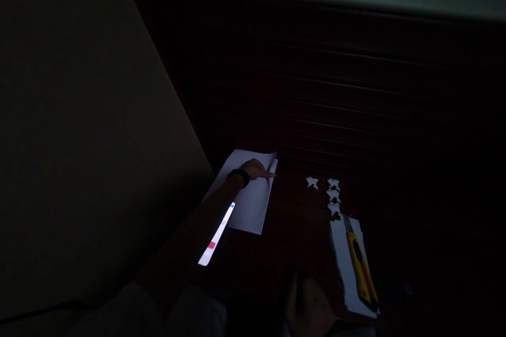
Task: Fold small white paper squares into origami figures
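My left hand (pixel 255 168), with a dark band at its wrist, is at the right edge of a stack of white paper (pixel 249 210). Its fingers pinch the top sheet, whose far right corner curls up. Low in the picture is my right hand (pixel 310 308), dim and partly cut off by the frame. Its fingers look curled, and whatever they may hold is lost in the dark. A bright phone screen (pixel 216 234), seen at a slant, shows beside my left forearm.
Several small folded paper pieces (pixel 333 196) lie on the dark table (pixel 292 226), one (pixel 312 182) apart from the others. A yellow box cutter (pixel 360 266) rests on a narrow stack of paper strips (pixel 343 255) at right. A pale wall (pixel 98 116) rises at left.
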{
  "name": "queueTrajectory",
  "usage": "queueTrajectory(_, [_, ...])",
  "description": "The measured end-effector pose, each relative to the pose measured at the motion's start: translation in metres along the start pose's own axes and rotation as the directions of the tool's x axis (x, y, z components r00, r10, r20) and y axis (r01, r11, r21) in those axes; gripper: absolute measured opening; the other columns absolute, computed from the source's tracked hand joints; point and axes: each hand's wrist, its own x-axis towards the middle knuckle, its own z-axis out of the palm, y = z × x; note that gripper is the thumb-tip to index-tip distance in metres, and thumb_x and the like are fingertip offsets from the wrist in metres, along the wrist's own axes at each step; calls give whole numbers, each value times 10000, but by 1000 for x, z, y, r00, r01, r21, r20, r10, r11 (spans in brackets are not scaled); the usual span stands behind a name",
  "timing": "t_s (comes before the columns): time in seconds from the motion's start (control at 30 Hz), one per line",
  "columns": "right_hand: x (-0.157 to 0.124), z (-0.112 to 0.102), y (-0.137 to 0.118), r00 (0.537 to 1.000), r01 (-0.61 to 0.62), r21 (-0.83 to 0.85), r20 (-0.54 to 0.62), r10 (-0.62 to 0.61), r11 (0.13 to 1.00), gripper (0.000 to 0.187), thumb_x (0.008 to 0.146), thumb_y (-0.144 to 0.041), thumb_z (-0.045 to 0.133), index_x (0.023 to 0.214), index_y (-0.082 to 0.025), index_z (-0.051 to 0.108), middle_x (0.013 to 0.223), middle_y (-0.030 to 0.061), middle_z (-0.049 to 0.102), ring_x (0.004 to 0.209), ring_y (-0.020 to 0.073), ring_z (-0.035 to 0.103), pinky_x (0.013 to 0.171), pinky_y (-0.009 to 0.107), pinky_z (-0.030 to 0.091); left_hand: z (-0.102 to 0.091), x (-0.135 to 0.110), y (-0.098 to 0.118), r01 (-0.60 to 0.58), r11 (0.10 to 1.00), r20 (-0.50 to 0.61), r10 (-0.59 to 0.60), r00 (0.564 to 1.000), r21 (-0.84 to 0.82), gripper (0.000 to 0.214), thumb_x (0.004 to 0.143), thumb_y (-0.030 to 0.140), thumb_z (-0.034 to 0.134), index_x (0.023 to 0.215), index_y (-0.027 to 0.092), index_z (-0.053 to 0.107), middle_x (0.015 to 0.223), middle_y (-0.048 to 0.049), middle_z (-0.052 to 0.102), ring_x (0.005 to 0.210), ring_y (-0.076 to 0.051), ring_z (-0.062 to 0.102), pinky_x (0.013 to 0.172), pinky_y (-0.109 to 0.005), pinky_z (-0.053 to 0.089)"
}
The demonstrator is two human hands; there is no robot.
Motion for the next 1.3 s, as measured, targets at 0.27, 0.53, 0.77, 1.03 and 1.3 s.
queueTrajectory(0.27, [-2, 1, 1, 1000, 1, 26, -5, -1, 1000, 145, 871, -247, 513, 794, -178, 615, 625, 35, 597, 584, 159, 557, 574, 287, 367, 1, 3, 0, -2, 1000, 6, 1, 1000, 19, 477, 501, 566, 763, 693, 137, 683, 581, -12, 593, 493, -98, 486, 451, -207, 367])
queueTrajectory(0.53, [0, 0, 1, 1000, 17, 23, -15, -17, 1000, 206, 880, -262, 491, 707, -192, 579, 575, 19, 549, 554, 148, 537, 550, 278, 339, 1, 1, 0, -17, 999, 22, 16, 1000, 45, 418, 571, 528, 738, 695, 131, 689, 609, -27, 616, 493, -97, 496, 449, -206, 372])
queueTrajectory(0.77, [0, 1, 0, 1000, 15, 5, -9, -15, 1000, 233, 880, -283, 496, 672, -198, 554, 557, 14, 540, 532, 145, 534, 539, 270, 341, 4, -3, 4, -31, 981, -48, 40, 998, 192, 251, 654, 395, 684, 706, 151, 702, 672, -44, 662, 575, -141, 582, 488, -218, 405])
queueTrajectory(1.03, [27, -9, -8, 954, -293, 160, 118, 276, 943, 274, 894, -365, 479, 709, -203, 600, 603, 33, 625, 523, 159, 576, 497, 253, 355, 15, -20, 20, -93, 904, -219, 200, 955, 418, 321, 785, 391, 493, 807, 151, 705, 871, -136, 698, 860, -246, 645, 708, -294, 453])
queueTrajectory(1.3, [183, 59, -70, 910, -345, 547, 395, 128, 763, 500, 808, -306, 566, 1266, -135, 461, 1098, 115, 651, 931, 203, 628, 741, 280, 468, 10, -41, 28, -100, 842, -267, 278, 923, 530, 362, 835, 370, 426, 841, 154, 717, 877, -142, 704, 872, -244, 649, 717, -284, 445])
